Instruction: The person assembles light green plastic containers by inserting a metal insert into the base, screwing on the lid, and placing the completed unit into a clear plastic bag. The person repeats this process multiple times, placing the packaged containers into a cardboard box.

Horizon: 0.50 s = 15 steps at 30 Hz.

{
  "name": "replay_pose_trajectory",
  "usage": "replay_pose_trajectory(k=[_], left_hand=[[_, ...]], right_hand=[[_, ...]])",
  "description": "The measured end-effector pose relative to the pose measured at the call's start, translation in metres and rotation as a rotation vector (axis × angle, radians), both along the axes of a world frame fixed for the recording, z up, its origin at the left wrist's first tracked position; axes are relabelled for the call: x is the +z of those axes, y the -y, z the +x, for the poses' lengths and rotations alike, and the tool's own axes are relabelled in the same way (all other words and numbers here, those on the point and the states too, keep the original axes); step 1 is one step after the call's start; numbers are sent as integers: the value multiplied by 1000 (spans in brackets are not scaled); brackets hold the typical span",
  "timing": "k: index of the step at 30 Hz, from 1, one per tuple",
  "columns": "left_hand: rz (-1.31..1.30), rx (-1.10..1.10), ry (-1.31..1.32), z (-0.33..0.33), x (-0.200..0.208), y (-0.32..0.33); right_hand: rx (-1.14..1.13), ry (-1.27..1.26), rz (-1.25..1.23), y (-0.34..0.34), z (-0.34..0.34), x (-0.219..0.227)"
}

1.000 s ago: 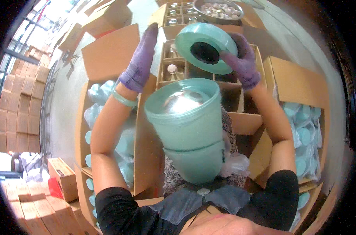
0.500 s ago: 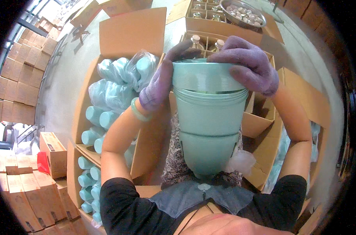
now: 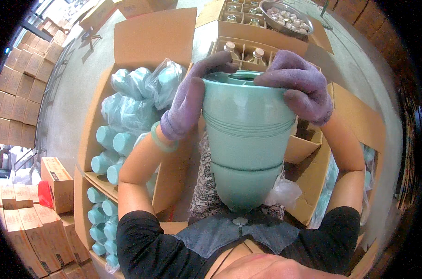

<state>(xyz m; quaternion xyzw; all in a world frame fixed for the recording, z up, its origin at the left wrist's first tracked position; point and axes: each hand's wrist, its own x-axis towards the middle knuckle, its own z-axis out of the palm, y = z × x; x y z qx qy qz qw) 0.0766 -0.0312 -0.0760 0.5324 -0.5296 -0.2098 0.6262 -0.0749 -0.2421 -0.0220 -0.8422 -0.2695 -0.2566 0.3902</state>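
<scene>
A large teal vessel [image 3: 248, 144] with a tapered body stands in front of my chest, its narrow end toward me and its wide rim away from me. My left hand [image 3: 187, 100], in a purple glove, curls over the left side of the rim. My right hand [image 3: 304, 88], gloved alike, bends its fingers over the right side, fingertips at the opening. Inside the mouth a smaller teal ring [image 3: 242, 77] partly shows; what lies deeper is hidden. The upper collar sits flush on the ridged band below it.
To the left, an open carton [image 3: 97, 93] holds teal cups and bagged teal pieces [image 3: 132, 109]. Ahead are divided boxes with corked glass bottles [image 3: 256, 56] and a metal bowl [image 3: 292, 31] of caps. A clear plastic bag [image 3: 285, 193] lies by my lap. Stacked cartons [image 3: 32, 232] stand lower left.
The vessel's upper collar has come down onto the body, and the slanted gap beneath it is gone. Both hands have lowered slightly with it, and the mouth is more visible.
</scene>
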Motion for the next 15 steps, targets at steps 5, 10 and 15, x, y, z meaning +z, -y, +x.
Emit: replay_pose_trajectory(k=[5, 10, 15], left_hand=[[-91, 22, 5, -5, 2, -5], [8, 90, 54, -9, 12, 1], [-27, 56, 22, 0, 24, 15]], right_hand=[[105, 15, 39, 3, 1, 1], [140, 45, 48, 13, 0, -2], [62, 19, 128, 18, 3, 14]])
